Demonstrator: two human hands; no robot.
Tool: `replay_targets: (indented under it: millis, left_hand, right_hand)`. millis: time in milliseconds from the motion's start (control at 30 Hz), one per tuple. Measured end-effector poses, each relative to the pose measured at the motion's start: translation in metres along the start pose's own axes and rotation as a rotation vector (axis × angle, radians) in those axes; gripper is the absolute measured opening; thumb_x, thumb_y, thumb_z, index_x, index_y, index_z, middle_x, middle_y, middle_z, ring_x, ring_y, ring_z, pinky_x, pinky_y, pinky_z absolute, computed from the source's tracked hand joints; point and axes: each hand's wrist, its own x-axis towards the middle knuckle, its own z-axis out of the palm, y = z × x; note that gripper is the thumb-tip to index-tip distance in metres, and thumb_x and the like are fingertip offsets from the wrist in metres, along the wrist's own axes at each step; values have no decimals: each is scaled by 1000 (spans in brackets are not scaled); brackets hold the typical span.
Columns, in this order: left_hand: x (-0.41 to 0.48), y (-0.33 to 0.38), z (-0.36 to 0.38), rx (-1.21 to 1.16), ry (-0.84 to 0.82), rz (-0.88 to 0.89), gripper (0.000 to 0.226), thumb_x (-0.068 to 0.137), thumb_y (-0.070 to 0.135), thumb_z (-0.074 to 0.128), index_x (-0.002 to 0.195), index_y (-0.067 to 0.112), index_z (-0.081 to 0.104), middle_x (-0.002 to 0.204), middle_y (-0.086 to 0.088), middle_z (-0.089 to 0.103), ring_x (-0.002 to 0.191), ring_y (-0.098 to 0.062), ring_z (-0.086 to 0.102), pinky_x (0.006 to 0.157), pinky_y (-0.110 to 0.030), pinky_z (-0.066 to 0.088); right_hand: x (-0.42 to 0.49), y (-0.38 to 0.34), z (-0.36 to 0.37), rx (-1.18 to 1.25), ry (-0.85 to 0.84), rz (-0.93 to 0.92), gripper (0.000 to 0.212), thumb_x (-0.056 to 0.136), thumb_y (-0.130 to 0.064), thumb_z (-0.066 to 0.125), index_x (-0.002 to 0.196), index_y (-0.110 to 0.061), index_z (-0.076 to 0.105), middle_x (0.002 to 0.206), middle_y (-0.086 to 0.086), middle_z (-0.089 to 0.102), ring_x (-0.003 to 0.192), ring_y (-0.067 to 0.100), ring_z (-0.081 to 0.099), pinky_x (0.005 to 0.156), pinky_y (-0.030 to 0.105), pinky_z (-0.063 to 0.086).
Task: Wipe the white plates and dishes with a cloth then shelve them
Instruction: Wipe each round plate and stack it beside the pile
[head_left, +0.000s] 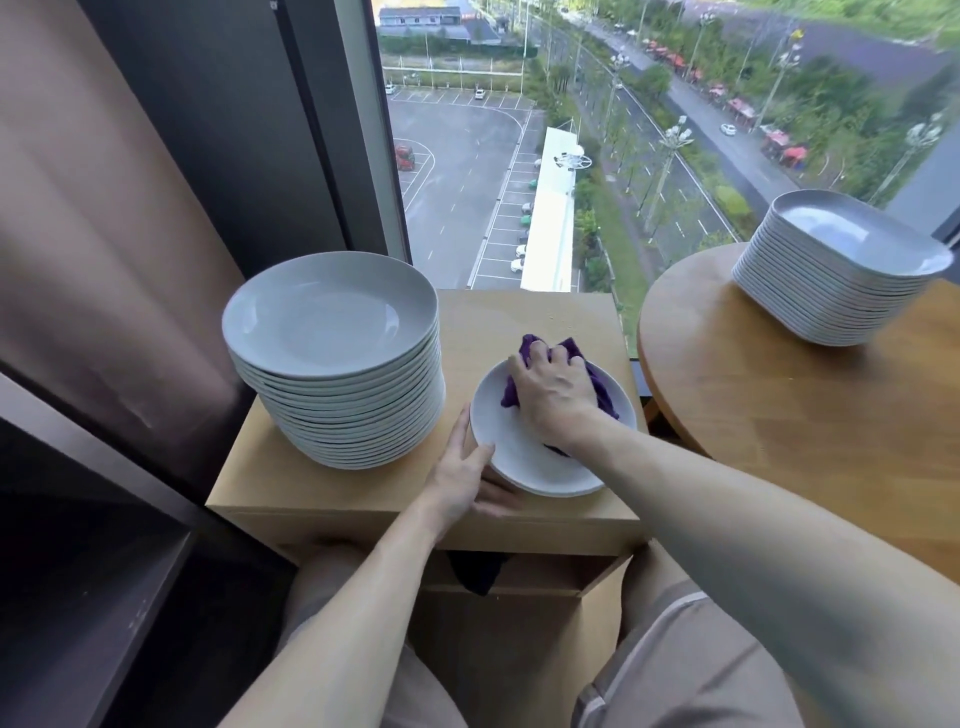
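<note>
While the right hand (553, 395) clenches a purple cloth (531, 347) and presses it onto a single white plate (519, 447), the left hand (465, 478) pinches that plate's near-left rim, thumb on top, fingers beneath. Plate location: front right of a small wooden desk (519, 312) by the window. Just beside it, left: tall stack of round white plates (358, 415). Separate round desk (779, 405), right: stack of white rectangular dishes (831, 291).

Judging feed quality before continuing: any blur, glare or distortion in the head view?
Head view: soft daylight, no glare on the plate; wide-angle bending curves the window frame and round table; right hand and purple cloth sharp.
</note>
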Motion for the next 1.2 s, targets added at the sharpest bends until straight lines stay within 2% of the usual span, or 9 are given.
replay_targets:
  millis: [67, 167, 400, 533, 633, 767, 900, 1033, 1200]
  left_hand:
    - [1, -1, 1, 16, 9, 7, 66, 111, 27, 44, 159, 55, 10, 116, -19, 72, 84, -40, 78, 56, -39, 62]
    - [0, -1, 2, 29, 17, 19, 67, 110, 27, 44, 159, 57, 9, 123, -16, 68, 84, -38, 78, 63, -44, 65]
    - [0, -1, 5, 86, 15, 36, 66, 112, 27, 39, 160, 55, 4, 117, -21, 70, 79, -37, 78, 54, -36, 60]
    - [-2, 0, 4, 104, 36, 26, 68, 111, 25, 40, 159, 57, 4, 116, -22, 72, 78, -40, 77, 50, -34, 58]
    - [-6, 4, 6, 148, 74, 25, 69, 109, 22, 40, 158, 58, 8, 117, -21, 72, 77, -35, 78, 53, -38, 61]
    - [-7, 10, 13, 188, 145, -21, 70, 106, 23, 47, 159, 54, 12, 117, -18, 72, 65, -31, 76, 53, -36, 60]
    - [-9, 18, 18, 455, 270, -2, 70, 100, 30, 57, 159, 46, 23, 127, -5, 65, 55, -23, 69, 46, -29, 55]
    - [-12, 30, 23, 568, 303, -8, 64, 98, 13, 52, 155, 37, 35, 105, -3, 69, 49, -16, 65, 46, -28, 54]
    - [-13, 41, 27, 541, 309, -25, 60, 93, 0, 45, 147, 27, 46, 76, -7, 69, 57, -23, 67, 49, -32, 53]
  right_hand:
    - [-2, 12, -4, -18, -52, 59, 52, 95, -26, 56, 143, -13, 38, 142, 19, 41, 126, 40, 45, 98, 47, 39]
    - [-16, 28, -9, -30, -150, 102, 59, 88, -27, 62, 140, -13, 39, 139, 21, 43, 124, 40, 45, 97, 46, 38]
    - [-65, 30, -19, 119, -294, 120, 54, 85, -33, 62, 133, -17, 45, 130, 16, 48, 122, 38, 46, 100, 46, 37]
    - [-91, 10, -24, 314, -210, 31, 45, 85, -40, 65, 123, -22, 49, 116, 7, 50, 115, 32, 48, 95, 44, 38]
    - [-110, 1, -19, 453, -61, 4, 50, 84, -40, 69, 129, -28, 50, 118, 2, 51, 114, 27, 47, 96, 42, 38]
    - [-130, 11, -9, 747, 155, 138, 58, 81, -32, 76, 134, -29, 53, 125, -1, 55, 114, 24, 51, 100, 43, 42]
    - [-143, 18, 2, 1077, 340, 348, 60, 80, -21, 81, 135, -24, 57, 124, -3, 53, 113, 19, 52, 102, 41, 48]
    - [-145, 16, 8, 1157, 381, 402, 57, 80, -20, 80, 132, -25, 58, 122, -5, 51, 113, 18, 52, 101, 38, 48]
    - [-148, 11, 10, 1175, 363, 349, 60, 81, -21, 81, 135, -25, 57, 128, 0, 56, 115, 19, 53, 98, 33, 46]
